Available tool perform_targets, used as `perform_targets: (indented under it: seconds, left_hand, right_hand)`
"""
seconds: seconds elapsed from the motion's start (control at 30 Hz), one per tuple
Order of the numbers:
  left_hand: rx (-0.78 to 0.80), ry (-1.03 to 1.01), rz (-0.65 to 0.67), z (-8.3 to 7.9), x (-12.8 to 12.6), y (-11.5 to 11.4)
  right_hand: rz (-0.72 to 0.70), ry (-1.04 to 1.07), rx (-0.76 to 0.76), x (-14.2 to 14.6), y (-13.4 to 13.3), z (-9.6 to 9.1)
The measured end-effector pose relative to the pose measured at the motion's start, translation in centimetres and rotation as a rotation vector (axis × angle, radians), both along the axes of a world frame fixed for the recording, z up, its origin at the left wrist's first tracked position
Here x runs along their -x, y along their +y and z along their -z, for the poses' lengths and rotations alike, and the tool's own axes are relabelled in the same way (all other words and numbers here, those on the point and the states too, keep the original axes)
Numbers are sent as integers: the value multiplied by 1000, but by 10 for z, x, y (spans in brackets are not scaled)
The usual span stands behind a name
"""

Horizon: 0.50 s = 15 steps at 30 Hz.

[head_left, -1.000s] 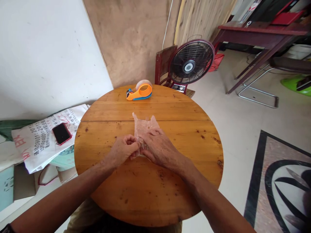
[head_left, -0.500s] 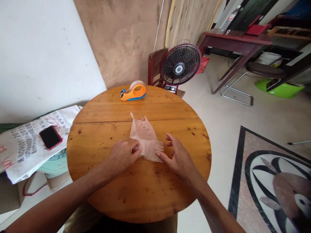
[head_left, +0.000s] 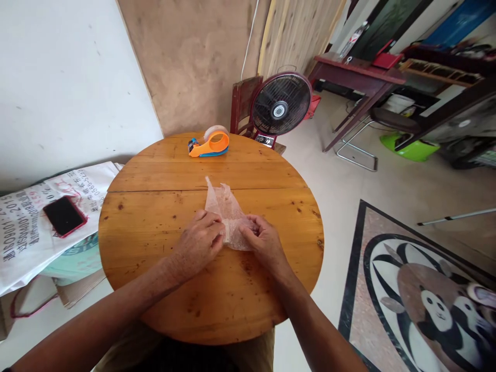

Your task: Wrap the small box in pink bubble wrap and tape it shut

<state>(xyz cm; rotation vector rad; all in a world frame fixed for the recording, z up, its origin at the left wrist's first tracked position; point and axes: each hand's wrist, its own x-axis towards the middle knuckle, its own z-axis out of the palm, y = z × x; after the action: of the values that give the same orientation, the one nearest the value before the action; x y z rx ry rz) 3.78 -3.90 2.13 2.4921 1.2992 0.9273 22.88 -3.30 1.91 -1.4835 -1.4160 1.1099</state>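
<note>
A crumpled, see-through piece of bubble wrap [head_left: 231, 209] lies near the middle of the round wooden table [head_left: 217, 305], a thin corner of it sticking up at its far left. My left hand [head_left: 201, 235] is closed on its left edge, fingers curled and fingertips partly hidden. On the other side, my right hand [head_left: 263, 240] grips the right end, thumb on top and fingers behind. Beyond both hands, at the far side of the table, stands an orange and blue tape dispenser [head_left: 211, 144] with a roll of clear tape in it.
Left of the table, a phone [head_left: 65, 216] rests on printed white sacks [head_left: 23, 258]. Behind the table are a fan [head_left: 281, 106] and a wooden chair [head_left: 242, 101]. A dark red table [head_left: 360, 72] and a stool [head_left: 395, 120] stand farther right.
My right hand has come in from the right, its spread fingers closing on the wrap's right end. My left hand keeps its hold. The camera view has shifted slightly.
</note>
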Motion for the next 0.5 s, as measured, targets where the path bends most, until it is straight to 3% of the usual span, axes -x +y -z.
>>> perform_targets:
  seconds: [0.27, 0.5]
  left_hand:
    - [73, 30, 95, -2, 1, 8]
    - [50, 1, 91, 2, 2, 9]
  right_hand:
    - [75, 242, 92, 22, 2, -4]
    - [35, 244, 71, 40, 7, -11]
